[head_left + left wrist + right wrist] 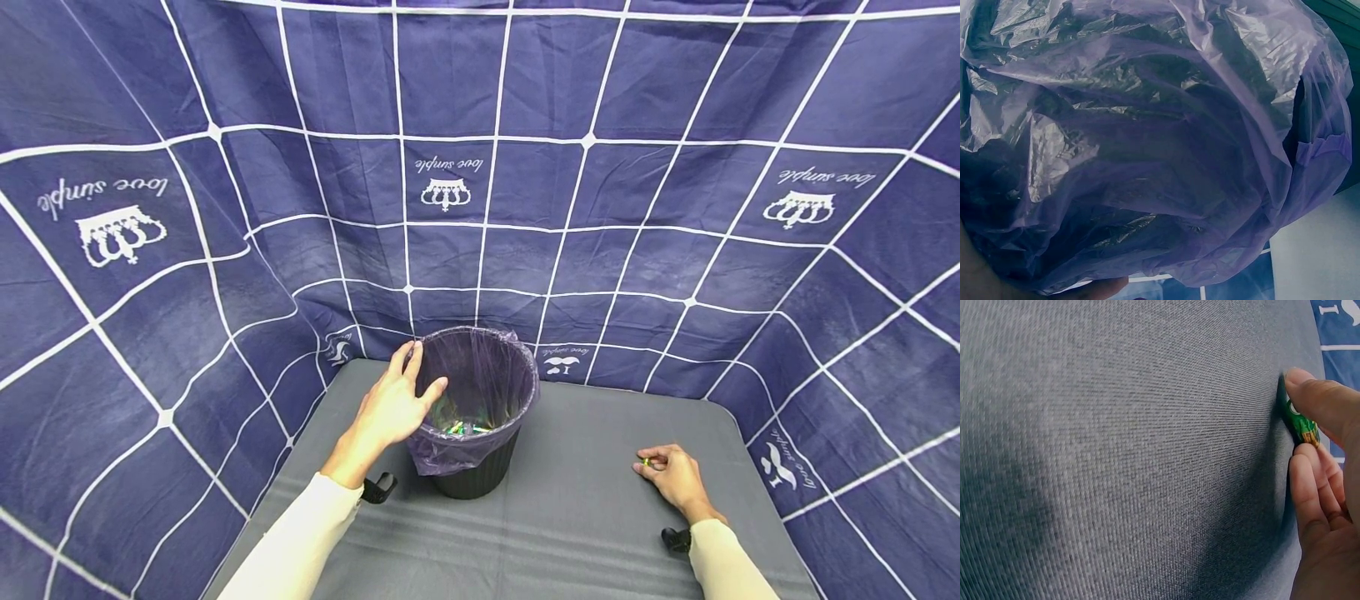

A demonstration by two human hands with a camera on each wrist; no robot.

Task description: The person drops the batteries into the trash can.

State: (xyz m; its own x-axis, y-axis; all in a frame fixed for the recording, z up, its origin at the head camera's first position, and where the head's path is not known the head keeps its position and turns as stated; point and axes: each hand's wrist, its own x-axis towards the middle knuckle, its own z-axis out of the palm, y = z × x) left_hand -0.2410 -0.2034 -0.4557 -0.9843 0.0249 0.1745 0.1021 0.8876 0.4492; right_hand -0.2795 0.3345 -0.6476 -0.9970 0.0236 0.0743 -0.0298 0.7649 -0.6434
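A black bin (471,483) lined with a translucent purple bag (517,400) stands left of the middle. Over the bin's near-left rim is my left hand (393,404), fingers extended and thumb spread; whether it touches the rim, I cannot tell. The left wrist view looks into the crumpled bag (1166,162), with part of a finger (1107,289) at the bottom edge. Off to the right, low at the grey surface, my right hand (671,475) pinches a small shiny green-and-gold piece (1304,428) between thumb and fingers. Its exact kind is unclear.
Small shiny green and yellow pieces (459,428) lie at the bottom of the bin. The grey cloth-covered surface (570,500) spreads between bin and right hand. Blue cloth (547,192) with white grid lines hangs behind and at both sides.
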